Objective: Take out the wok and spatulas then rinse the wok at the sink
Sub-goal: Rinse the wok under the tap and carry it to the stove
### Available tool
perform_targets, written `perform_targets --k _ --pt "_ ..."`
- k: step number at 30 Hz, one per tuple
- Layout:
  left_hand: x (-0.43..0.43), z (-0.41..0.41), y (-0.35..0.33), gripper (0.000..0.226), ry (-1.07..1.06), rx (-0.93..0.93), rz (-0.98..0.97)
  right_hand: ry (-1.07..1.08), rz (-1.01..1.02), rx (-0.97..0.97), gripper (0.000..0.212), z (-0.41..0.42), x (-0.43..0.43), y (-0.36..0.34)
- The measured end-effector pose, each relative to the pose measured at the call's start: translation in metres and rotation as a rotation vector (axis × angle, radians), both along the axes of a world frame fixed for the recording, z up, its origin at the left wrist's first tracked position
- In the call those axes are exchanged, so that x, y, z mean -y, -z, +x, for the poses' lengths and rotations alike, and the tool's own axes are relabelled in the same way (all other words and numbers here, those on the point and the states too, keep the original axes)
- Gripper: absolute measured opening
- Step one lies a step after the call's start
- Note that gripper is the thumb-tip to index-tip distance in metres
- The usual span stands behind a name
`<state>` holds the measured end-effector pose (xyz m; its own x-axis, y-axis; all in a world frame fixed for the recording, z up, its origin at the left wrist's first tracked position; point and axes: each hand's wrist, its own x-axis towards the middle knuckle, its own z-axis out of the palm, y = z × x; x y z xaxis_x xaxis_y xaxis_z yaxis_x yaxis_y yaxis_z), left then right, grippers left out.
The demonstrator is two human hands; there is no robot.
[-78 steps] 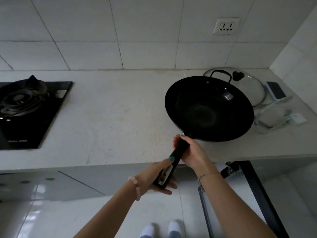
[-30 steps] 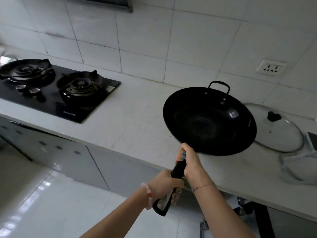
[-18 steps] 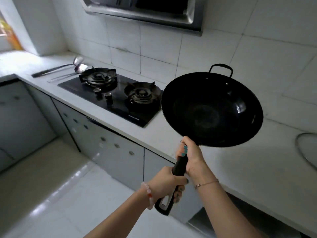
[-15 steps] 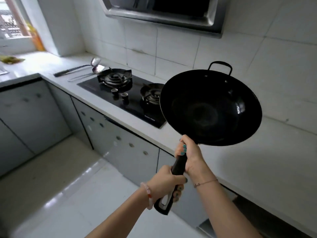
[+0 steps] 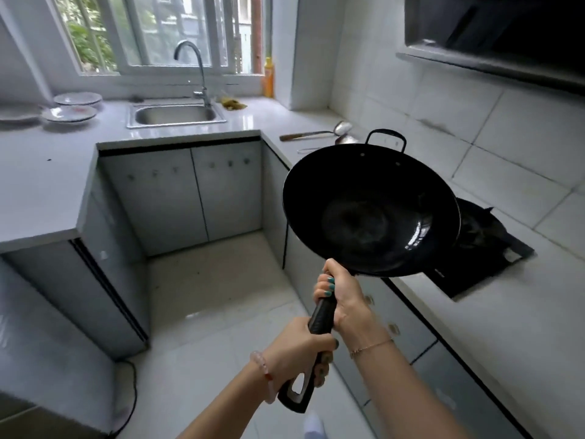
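I hold a black wok [image 5: 370, 210] in the air by its long black handle, above the floor and the right counter's edge. My right hand [image 5: 340, 293] grips the handle close to the bowl. My left hand [image 5: 297, 350] grips it lower, near the end loop. The wok is empty and tilted toward me. A steel sink [image 5: 175, 115] with a curved tap [image 5: 196, 68] sits under the window at the far counter. Two metal spatulas [image 5: 319, 136] lie on the right counter beyond the wok.
A black gas hob [image 5: 487, 248] lies on the right counter, partly behind the wok. Plates [image 5: 71, 107] are stacked left of the sink. A yellow bottle [image 5: 268, 79] stands on the windowsill. Grey cabinets line the U-shaped counter around an open tiled floor.
My view has swung left from the right counter to the sink and window. The wok stays in both hands and has travelled along past the hob; the glass lid is out of view.
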<state>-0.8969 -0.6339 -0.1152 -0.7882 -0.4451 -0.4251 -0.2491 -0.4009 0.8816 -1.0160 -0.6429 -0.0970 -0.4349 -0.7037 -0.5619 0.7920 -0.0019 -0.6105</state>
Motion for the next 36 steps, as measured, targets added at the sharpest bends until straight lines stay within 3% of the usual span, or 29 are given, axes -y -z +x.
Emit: perform_targets --k 12,27,36 --pt "0.190 0.024 0.017 0.016 -0.371 0.028 0.022 -0.328 0.013 0.017 0.040 0.037 0.233 0.026" --pt "0.415 0.023 0.006 0.014 -0.584 0.033 -0.022 -0.578 0.057 0.100 0.036 0.048 0.483 0.018" --pt "0.562 0.026 0.020 0.017 -0.599 0.074 -0.074 -0.606 0.083 0.123 0.037 0.054 0.631 0.038"
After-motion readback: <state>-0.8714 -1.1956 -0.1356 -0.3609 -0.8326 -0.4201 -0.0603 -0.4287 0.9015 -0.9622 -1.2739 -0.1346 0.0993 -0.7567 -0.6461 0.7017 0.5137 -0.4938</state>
